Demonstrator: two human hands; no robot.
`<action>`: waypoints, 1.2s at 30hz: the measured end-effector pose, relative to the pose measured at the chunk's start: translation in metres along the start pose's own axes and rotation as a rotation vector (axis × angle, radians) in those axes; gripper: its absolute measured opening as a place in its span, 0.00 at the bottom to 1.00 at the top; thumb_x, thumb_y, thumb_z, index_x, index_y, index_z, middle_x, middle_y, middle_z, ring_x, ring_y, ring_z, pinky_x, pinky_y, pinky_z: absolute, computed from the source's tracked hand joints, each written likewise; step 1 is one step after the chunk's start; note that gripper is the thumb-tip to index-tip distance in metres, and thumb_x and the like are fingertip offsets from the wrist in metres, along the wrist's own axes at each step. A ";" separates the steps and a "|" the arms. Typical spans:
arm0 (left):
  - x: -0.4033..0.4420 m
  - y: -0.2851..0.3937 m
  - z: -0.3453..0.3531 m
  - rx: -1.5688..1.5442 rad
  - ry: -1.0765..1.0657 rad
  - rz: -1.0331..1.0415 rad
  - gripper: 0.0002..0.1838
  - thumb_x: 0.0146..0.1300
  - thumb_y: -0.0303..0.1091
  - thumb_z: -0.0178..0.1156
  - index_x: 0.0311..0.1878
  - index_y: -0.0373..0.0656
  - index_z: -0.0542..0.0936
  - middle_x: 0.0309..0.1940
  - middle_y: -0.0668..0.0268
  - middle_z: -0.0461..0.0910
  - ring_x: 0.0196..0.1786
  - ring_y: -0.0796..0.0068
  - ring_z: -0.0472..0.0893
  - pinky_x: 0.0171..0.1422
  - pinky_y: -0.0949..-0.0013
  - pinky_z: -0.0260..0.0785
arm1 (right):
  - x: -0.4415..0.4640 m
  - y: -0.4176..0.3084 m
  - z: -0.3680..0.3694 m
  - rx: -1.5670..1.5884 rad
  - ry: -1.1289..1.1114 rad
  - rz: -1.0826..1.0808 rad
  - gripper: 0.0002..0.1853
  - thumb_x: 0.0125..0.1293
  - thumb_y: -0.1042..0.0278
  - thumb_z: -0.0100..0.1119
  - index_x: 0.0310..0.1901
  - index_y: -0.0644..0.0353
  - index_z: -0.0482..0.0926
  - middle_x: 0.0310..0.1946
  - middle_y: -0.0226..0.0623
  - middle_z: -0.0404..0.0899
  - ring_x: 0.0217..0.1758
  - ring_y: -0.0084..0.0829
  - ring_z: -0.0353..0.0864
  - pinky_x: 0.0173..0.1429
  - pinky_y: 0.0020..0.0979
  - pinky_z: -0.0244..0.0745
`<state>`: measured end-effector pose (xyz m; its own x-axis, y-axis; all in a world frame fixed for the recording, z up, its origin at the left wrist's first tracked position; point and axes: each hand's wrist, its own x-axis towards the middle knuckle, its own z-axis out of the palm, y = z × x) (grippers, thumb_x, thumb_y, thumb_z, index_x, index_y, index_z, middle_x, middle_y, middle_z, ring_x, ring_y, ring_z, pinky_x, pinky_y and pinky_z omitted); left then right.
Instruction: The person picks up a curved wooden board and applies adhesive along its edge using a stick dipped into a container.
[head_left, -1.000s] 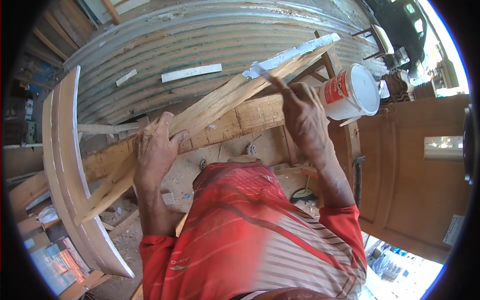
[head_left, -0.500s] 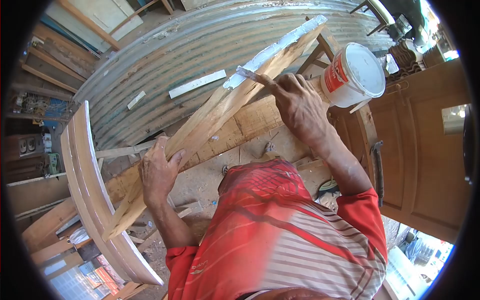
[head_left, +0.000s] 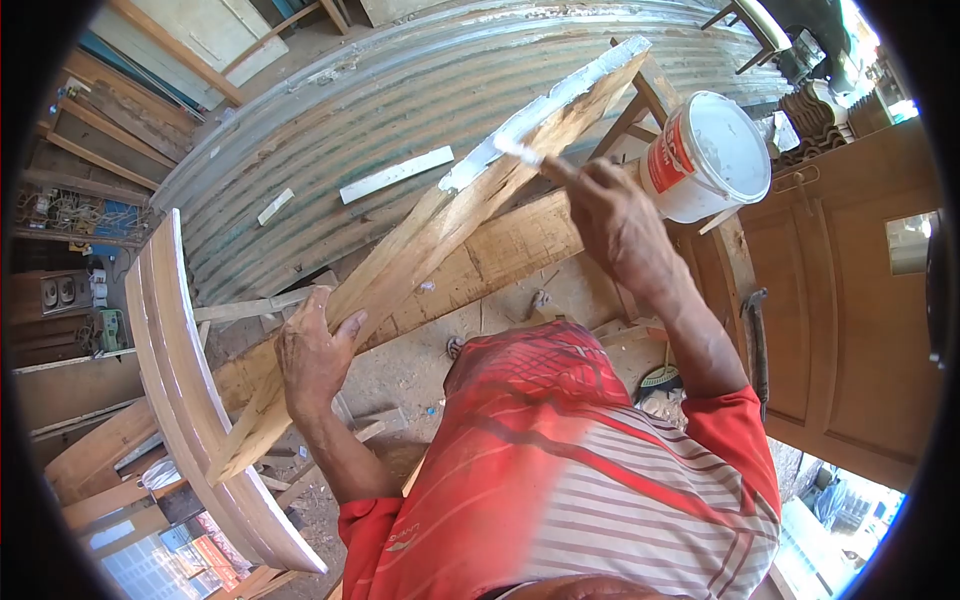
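Observation:
My left hand (head_left: 316, 350) is closed around the lower part of a long wooden plank (head_left: 405, 265), which slants up to the right. A thick white coating (head_left: 545, 115) covers the upper stretch of the plank's edge; the lower stretch is bare wood. In my right hand (head_left: 625, 225) is a slim applicator (head_left: 522, 152) with a white-smeared tip, its exact kind unclear. The tip touches or hovers just over the coated edge. Right of that hand stands a white bucket (head_left: 728, 150) with a red label, on the wooden beam (head_left: 490, 250) beneath the plank.
Curved wooden pieces (head_left: 185, 370) with white lines along them stand at the left. Behind the plank lies corrugated metal sheeting (head_left: 310, 130) with a white strip (head_left: 396, 174) on it. A panelled wooden door (head_left: 830, 310) and a hammer-like tool (head_left: 755, 340) are at the right.
My right hand has shifted slightly right and down, and the applicator tip has moved right along the edge. The coating reaches a little lower down the plank. My left hand keeps its grip.

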<state>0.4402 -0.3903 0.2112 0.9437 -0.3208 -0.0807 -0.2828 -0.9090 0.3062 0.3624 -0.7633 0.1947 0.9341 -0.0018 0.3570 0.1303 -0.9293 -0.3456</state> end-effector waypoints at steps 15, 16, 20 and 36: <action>-0.001 -0.005 0.003 0.002 0.024 0.039 0.24 0.62 0.41 0.75 0.55 0.37 0.80 0.46 0.46 0.86 0.51 0.39 0.84 0.54 0.45 0.74 | 0.009 0.007 -0.006 -0.128 -0.015 0.048 0.20 0.75 0.76 0.55 0.67 0.61 0.80 0.36 0.45 0.81 0.34 0.38 0.83 0.37 0.40 0.81; -0.001 -0.004 0.002 0.002 0.023 0.037 0.24 0.62 0.41 0.75 0.55 0.38 0.80 0.46 0.46 0.86 0.51 0.39 0.84 0.54 0.45 0.74 | 0.007 -0.003 -0.009 -0.067 -0.046 0.002 0.20 0.75 0.76 0.56 0.67 0.62 0.80 0.37 0.47 0.81 0.34 0.40 0.83 0.38 0.41 0.81; -0.001 -0.002 0.001 0.004 0.017 0.010 0.24 0.62 0.42 0.75 0.55 0.38 0.80 0.47 0.46 0.86 0.52 0.39 0.84 0.55 0.45 0.74 | 0.020 0.020 -0.022 -0.057 0.048 -0.025 0.20 0.75 0.77 0.56 0.66 0.61 0.81 0.36 0.44 0.81 0.32 0.35 0.83 0.35 0.39 0.80; 0.000 -0.004 0.004 -0.015 0.036 0.031 0.25 0.62 0.41 0.76 0.56 0.37 0.80 0.46 0.44 0.86 0.51 0.38 0.84 0.55 0.45 0.74 | 0.054 0.118 -0.039 -0.196 0.143 0.257 0.15 0.77 0.71 0.54 0.60 0.61 0.84 0.46 0.58 0.86 0.49 0.57 0.87 0.53 0.49 0.80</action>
<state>0.4402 -0.3879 0.2064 0.9403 -0.3383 -0.0366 -0.3094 -0.8947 0.3221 0.4153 -0.8878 0.2070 0.8704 -0.2836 0.4025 -0.1821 -0.9449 -0.2720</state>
